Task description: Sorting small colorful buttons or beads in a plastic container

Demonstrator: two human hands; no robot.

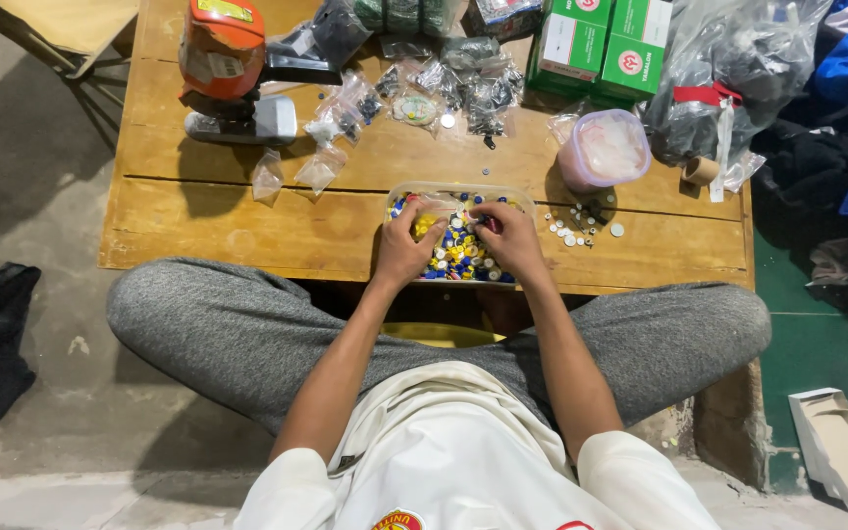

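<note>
A clear shallow tray [399,192] full of small blue, yellow and white round caps sits at the near edge of a low wooden table [247,226]. My left hand [406,245] rests in the tray with its fingers curled over the caps. My right hand [510,238] is beside it in the tray, fingertips pinched on a small dark pinkish piece [492,224]. Whether the left hand holds a cap is hidden by its fingers.
An orange and grey machine [228,69] stands at the table's back left. Small clear bags [321,169] lie in the middle. A pink lidded tub [605,149], loose white discs [571,226], green boxes [601,44] and a big plastic bag [738,69] are at the right.
</note>
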